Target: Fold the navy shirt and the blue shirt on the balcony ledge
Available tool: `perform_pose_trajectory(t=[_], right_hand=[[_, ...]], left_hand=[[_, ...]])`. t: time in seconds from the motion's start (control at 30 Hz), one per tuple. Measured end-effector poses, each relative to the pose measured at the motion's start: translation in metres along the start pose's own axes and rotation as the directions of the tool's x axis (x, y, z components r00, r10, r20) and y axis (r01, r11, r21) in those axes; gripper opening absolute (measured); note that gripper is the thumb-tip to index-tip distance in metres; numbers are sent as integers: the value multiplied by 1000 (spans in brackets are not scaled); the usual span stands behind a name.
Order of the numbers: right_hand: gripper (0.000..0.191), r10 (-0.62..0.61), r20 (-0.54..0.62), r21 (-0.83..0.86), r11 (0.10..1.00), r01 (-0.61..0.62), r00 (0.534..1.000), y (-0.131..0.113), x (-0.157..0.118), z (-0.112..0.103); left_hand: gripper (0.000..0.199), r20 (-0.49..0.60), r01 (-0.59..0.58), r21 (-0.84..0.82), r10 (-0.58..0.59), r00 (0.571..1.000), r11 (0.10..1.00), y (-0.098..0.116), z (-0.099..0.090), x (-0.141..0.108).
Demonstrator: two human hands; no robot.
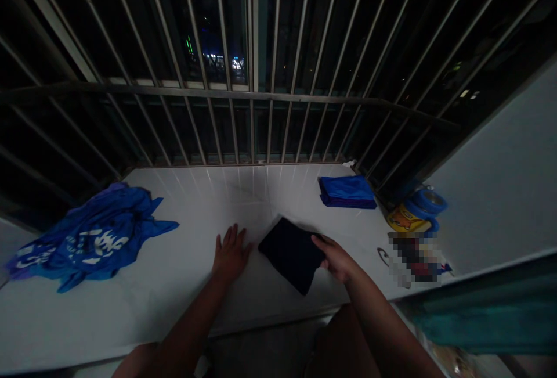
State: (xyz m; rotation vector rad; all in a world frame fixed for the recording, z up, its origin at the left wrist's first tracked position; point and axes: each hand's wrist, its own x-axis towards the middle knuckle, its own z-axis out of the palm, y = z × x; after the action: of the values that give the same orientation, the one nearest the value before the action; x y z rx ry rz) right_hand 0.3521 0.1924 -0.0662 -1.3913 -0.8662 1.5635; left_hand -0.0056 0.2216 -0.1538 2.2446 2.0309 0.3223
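Showing toward the front edge of the ledge [174, 262], a dark folded cloth [289, 257] is pinched by the right hand [336, 259]; the left hand [230, 254], fingers spread, holds nothing. A blue bundle [348, 191] lies near the back right corner.

Beyond the dark folded cloth [289, 256], free room is bounded by bars [261, 96]; leftward, passage is blocked by the left hand [230, 256].

On ledge [174, 285]: cloth heap [93, 236] left, cloth stack [348, 191] right; held cloth [290, 256] between.
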Motion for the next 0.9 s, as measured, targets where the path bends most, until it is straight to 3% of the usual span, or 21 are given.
perform_pose_trajectory(t=[0.1,0.2,0.4,0.57,0.63,0.7,0.9], right_hand=[[35,-20,-105,238,970,45,994,-30,3,-31],[28,-82,-241,352,921,165,967,-70,28,-58],[20,-118,-522,389,848,359,845,-152,111,-86],[35,-190,-636,440,707,554,748,-197,162,-115],[39,-204,-699,397,687,608,686,-193,177,-122],[38,-164,-732,366,724,585,661,-173,191,-120],[26,5,-664,387,858,338,748,-85,214,-92]], left_hand=[[65,22,6,23,-6,1000,1000,0,2,1],[66,33,11,14,-12,999,1000,1,-2,5],[63,37,31,-53,-29,999,998,1,-6,5],[60,15,35,-104,-33,999,994,1,-5,5],[60,17,44,-100,-42,999,994,1,-5,5],[60,22,51,-95,-50,999,994,1,-4,5],[60,-7,40,-102,-41,999,994,0,-1,4]])
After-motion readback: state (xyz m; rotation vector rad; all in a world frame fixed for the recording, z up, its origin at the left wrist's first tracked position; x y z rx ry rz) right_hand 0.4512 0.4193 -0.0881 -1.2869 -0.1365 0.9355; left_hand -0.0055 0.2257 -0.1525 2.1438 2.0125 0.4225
